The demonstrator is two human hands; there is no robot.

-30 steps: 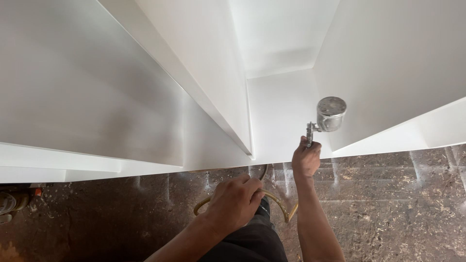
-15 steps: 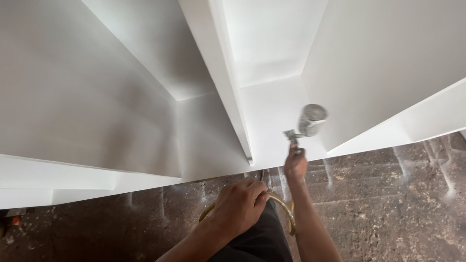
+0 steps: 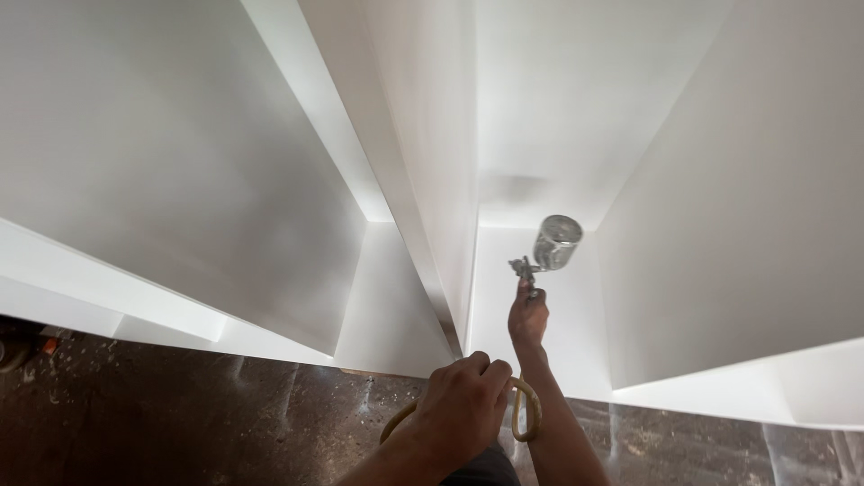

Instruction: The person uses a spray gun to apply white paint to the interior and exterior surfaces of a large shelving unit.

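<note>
I've got the right hand fisted round the spray gun grip, arm stretched to 12 o'clock, deep in the white cabinet bay right of the divider. Gun's long axis runs approx upright, cup at 1 o'clock off the knuckles. Left hand, nearer me, is closed on the yellow hose loop at 6 o'clock.

Two hands, one spray gun, one hose.
</note>
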